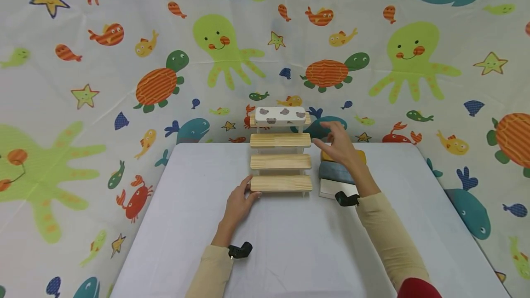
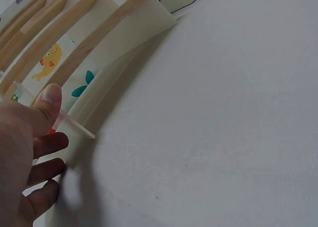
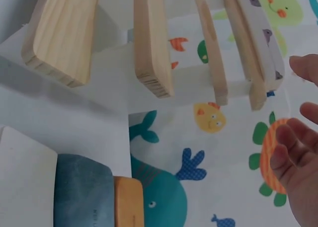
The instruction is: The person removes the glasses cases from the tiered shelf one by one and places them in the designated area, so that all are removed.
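Observation:
A stepped display stand (image 1: pixel 280 162) with pale wooden shelves stands on the table. On its top shelf lies a white oblong case (image 1: pixel 279 116) with grey-brown patches, perhaps a glasses case. My left hand (image 1: pixel 239 202) grips the left end of the lowest shelf; in the left wrist view its thumb (image 2: pixel 49 99) lies against the wood, the other fingers curled below. Right of the upper shelves, my right hand (image 1: pixel 341 144) is in the air with fingers loosely bent and nothing held. The right wrist view shows it beside the patterned case (image 3: pixel 271 53), apart from it.
Right of the stand, a white case (image 1: pixel 331 188), a blue-grey case (image 1: pixel 334 172) and an orange-yellow case (image 1: pixel 361 155) lie side by side, partly under my right forearm. Behind the white table (image 1: pixel 198 174) hangs a cloth (image 1: pixel 244 100) printed with sea animals.

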`<state>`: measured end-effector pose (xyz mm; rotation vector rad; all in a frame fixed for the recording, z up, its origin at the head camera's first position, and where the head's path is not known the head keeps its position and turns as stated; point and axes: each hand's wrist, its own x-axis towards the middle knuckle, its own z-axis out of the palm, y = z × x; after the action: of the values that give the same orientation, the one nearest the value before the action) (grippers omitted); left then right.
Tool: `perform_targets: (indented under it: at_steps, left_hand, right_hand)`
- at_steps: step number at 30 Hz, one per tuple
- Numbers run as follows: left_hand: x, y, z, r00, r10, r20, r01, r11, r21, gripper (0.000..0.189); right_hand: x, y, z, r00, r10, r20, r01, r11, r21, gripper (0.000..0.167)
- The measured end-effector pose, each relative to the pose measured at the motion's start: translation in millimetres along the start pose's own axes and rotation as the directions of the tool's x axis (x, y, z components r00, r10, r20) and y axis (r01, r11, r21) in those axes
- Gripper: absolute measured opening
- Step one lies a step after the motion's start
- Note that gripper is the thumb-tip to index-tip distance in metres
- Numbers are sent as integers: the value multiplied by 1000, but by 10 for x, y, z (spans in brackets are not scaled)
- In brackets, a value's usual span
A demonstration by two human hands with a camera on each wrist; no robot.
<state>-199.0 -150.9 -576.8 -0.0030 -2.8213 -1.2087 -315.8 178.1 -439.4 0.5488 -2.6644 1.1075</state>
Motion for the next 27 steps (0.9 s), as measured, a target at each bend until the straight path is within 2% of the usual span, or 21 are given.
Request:
perform_targets:
  at_steps: [10,19,27]
  left_hand:
    - [6,-14,18,1000,1,-1,-1,1000,-7,69]
    - [-4,-8,16,1000,2,-3,-2,1000,0,69]
    - [-14,-3,19,1000,4,0,-4,1000,-11,69]
  right_hand:
    - [118,-66,-12,999,14,30,-14,1000,16,67]
    - [213,-120,-12,998,-22,52,20,999,40,71]
    - [327,-139,10,997,26,71,-29,999,41,76]
